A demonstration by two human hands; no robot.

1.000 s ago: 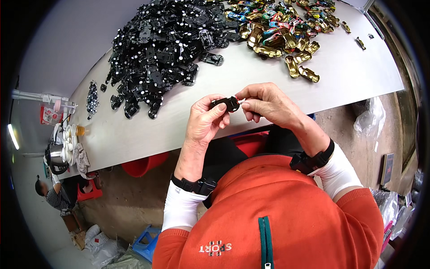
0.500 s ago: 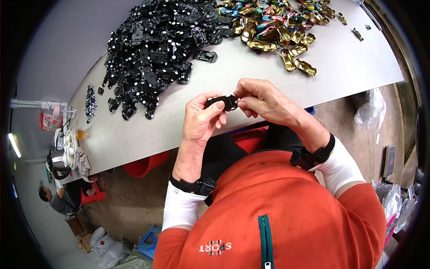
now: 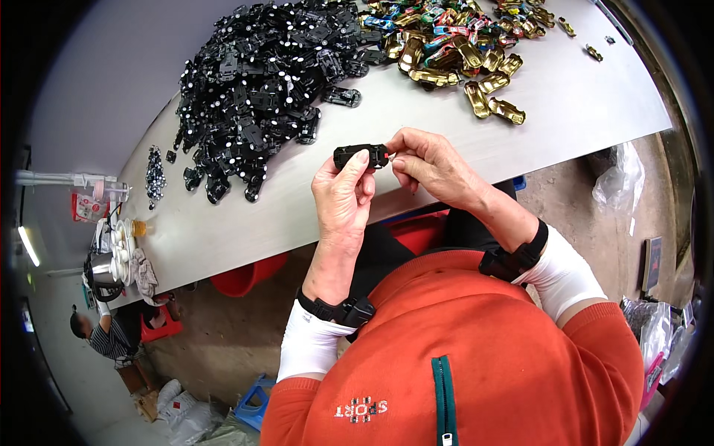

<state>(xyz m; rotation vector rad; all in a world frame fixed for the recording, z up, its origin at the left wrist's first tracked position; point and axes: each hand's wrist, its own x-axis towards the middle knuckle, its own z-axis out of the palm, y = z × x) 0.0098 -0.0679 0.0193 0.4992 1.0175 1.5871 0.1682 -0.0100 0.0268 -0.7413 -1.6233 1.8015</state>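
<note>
Pale lettering (image 3: 361,409), upside down in view, on the orange-red sweater (image 3: 528,357)

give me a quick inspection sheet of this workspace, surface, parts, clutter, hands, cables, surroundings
surface: pale table, heaps toward its far side
job's things: black toy-car chassis in hand; heap of black chassis; gold and multicoloured car bodies to its right; small-part heap at left
clutter: crumpled cloth at the table's left end
left hand: holds the chassis, thumb on top
right hand: fingertips at the chassis's right end; whether they pinch a small part is unclear
cables: nothing clearly seen
surroundings: red tub below the table edge; clear plastic bag at right; seated co-worker at far left
</note>
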